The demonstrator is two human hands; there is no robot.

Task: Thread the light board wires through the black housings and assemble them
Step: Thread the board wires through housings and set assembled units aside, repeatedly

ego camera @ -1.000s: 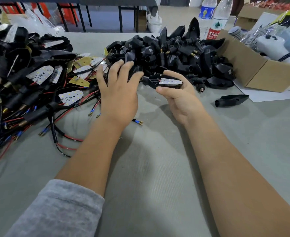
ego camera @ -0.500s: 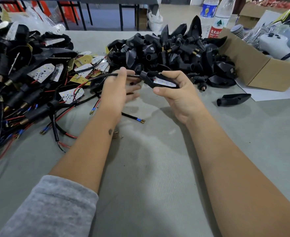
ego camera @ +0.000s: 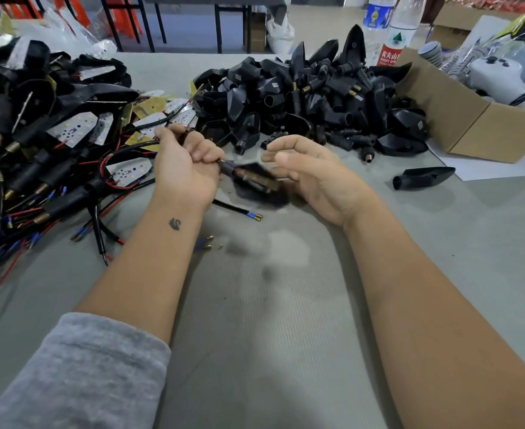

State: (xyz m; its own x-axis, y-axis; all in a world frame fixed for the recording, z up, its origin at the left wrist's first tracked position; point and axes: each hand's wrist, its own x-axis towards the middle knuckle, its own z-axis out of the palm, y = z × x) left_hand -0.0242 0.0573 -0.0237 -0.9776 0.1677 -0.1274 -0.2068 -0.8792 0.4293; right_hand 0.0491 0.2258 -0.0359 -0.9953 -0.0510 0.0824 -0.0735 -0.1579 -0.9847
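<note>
Between my palms, the blurred housing [ego camera: 256, 181] hangs by its wire — left hand [ego camera: 187, 168] fingers curl round the wire to pull it through. Right hand [ego camera: 313, 178] relaxed, loosely spread — holding nothing.

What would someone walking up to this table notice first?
Probably the two bare hands at the centre: the left hand grips a black cable, the right hand hangs open beside it, and a motion-blurred black housing sits between them. Behind them rises a big heap of empty black housings, and at the far left sprawls a tangle of wired light boards. One lone housing lies apart on the right.
</note>
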